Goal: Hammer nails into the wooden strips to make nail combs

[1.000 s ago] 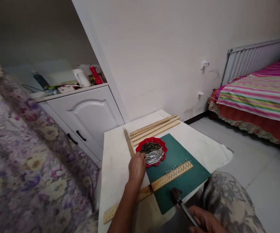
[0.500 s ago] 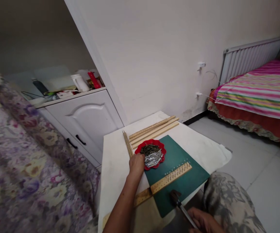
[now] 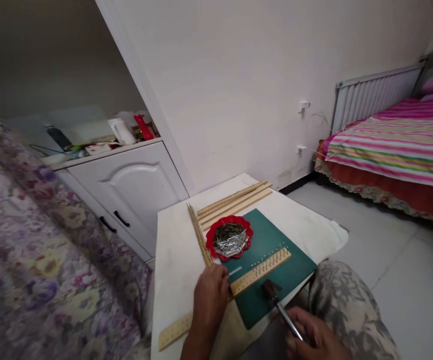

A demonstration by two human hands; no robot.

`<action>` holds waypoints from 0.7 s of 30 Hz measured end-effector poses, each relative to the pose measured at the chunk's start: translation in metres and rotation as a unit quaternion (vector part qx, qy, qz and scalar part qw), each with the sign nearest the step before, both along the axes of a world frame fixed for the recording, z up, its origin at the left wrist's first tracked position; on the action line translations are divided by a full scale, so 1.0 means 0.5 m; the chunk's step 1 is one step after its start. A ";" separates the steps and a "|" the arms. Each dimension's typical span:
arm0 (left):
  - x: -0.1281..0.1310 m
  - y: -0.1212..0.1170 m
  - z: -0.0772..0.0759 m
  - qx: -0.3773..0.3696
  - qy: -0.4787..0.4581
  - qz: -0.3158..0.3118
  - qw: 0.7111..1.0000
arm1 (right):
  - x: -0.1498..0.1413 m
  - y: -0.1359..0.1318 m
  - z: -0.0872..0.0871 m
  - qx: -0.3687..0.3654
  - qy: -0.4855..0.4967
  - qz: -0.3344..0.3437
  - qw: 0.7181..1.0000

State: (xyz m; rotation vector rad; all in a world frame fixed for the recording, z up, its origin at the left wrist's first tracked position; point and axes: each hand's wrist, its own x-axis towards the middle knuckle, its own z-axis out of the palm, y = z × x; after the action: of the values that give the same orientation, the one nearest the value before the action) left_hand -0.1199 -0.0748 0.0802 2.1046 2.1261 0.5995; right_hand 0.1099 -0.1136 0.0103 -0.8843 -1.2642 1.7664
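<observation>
My left hand (image 3: pixel 211 290) is closed in a pinch, with a pale, motion-blurred nail (image 3: pixel 235 271) sticking out from its fingertips. It hovers by the left end of a wooden strip (image 3: pixel 244 281) that has drilled holes and a row of upright nails (image 3: pixel 271 260) along its right part. The strip lies on a green mat (image 3: pixel 295 252). Just beyond my hand, a red scalloped dish (image 3: pixel 209 241) holds many dark and silver nails. My right hand (image 3: pixel 310 332) grips a hammer (image 3: pixel 288 320) by its metal handle, its dark head over the mat's near edge.
Several wooden strips (image 3: pixel 235 202) lie at the table's back, and thin strips (image 3: pixel 199 235) run along the left of the dish. Another drilled strip (image 3: pixel 174 330) lies front left on the white-covered table (image 3: pixel 174 265). My camouflage-clad knee (image 3: pixel 351 305) is at the right edge.
My left hand has come out of the red dish toward me, bringing a nail to the near strip's left end. The right hand keeps the hammer in nearly the same place.
</observation>
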 end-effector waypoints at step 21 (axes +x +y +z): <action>0.146 -0.109 -0.077 -0.088 -0.461 -0.092 0.878 | 0.006 -0.013 0.032 -0.017 -0.019 -0.147 0.989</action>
State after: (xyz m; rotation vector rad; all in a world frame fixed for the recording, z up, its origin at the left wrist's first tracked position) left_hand -0.0468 -0.1293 0.0415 1.4273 1.3521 1.0555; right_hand 0.1127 -0.1199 0.0264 -1.0699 -1.0675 1.5480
